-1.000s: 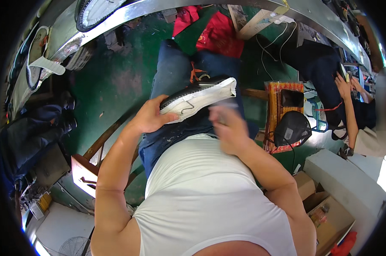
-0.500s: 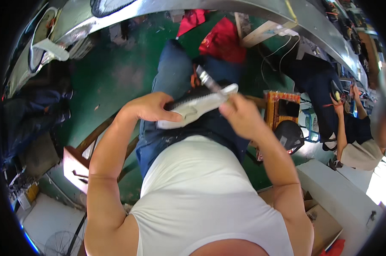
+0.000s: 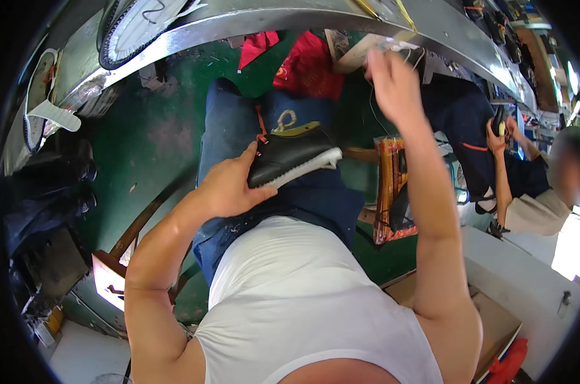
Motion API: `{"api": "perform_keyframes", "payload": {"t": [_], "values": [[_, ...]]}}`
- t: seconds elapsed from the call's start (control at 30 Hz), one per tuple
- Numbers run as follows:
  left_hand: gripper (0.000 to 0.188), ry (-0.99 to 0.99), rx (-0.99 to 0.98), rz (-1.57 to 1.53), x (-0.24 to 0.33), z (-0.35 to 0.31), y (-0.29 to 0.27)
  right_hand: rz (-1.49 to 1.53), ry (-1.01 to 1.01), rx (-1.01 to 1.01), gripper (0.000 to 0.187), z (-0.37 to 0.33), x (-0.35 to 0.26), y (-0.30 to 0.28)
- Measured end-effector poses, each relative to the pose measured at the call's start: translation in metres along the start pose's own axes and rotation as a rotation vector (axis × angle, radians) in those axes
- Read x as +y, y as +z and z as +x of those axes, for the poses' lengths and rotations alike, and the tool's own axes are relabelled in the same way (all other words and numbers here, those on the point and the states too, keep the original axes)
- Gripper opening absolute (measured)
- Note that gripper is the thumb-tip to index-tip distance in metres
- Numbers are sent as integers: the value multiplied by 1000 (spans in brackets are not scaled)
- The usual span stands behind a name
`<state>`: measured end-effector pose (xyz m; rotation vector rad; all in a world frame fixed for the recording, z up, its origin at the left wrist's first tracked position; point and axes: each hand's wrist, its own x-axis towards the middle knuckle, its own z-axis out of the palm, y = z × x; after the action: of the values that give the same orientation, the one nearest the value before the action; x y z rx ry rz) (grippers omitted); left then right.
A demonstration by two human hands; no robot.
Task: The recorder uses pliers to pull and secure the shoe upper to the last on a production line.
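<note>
A shiny metal bench (image 3: 290,18) bends across the top of the view, above a dark green floor (image 3: 158,134) with worn, pale spots. Two red cloths (image 3: 309,70) lie crumpled below the bench's front edge. Near the bench's left end is a flat white shoe piece (image 3: 139,35) with a black rim and a squiggly line.

The black shoe (image 3: 286,157) is over the middle of the lap, in front of the blue jeans (image 3: 222,121). Its top is smooth and a bit shiny; its white sole edge (image 3: 306,171) looks bumpy. A fuzzy tan loop (image 3: 286,120) sticks up.

The left hand (image 3: 229,185) holds one end, thumb on the white edge. The right hand (image 3: 395,86) is up near the bench's front edge, blurry; I can't tell if it holds anything.
</note>
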<state>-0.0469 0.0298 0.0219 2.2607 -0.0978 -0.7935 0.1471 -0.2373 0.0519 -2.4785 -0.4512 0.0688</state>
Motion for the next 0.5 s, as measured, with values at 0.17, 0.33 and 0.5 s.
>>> {"api": "perform_keyframes", "payload": {"t": [0.17,0.33,0.5], "values": [[99,567,355,571,10,-3,-25,2138,752,-1047,98,-98,38,72],[93,522,-47,-647,-42,17,27,787,100,-542,107,-171,-21,128],[41,162,287,-1057,-45,37,85,58,-96,-456,105,-172,-46,117]]}}
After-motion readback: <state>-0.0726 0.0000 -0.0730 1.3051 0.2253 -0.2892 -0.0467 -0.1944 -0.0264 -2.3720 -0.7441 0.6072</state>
